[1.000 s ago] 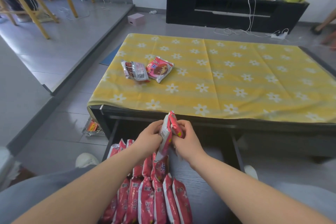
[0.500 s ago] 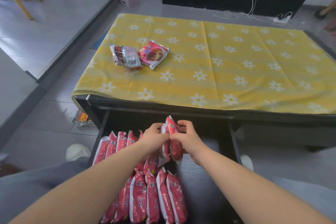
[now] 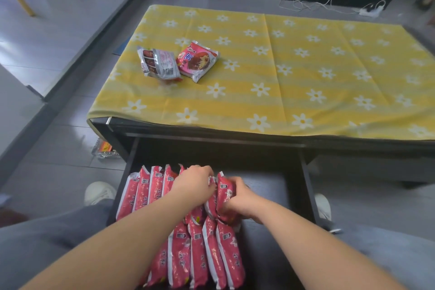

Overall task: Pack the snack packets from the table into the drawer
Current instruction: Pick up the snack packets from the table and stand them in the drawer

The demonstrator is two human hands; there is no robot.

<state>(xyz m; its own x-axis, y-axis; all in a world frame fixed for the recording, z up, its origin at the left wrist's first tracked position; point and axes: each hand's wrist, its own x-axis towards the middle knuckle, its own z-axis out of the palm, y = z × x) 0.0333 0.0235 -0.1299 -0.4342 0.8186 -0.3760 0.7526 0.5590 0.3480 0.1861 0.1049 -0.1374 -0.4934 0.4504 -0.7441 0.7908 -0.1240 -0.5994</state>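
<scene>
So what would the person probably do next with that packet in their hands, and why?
Probably press the packet down upright into the far row and let go. Both the left hand and the right hand already hold it low in the drawer, beside the standing packets. Two packets still lie on the table, so the hands are needed there.

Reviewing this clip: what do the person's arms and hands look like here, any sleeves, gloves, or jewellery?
Both forearms are bare right up to the bottom edge of the frame, with no sleeves visible. The left hand and right hand wear no gloves, and no watch, bracelet or ring shows. Nothing is marked on them.
</scene>
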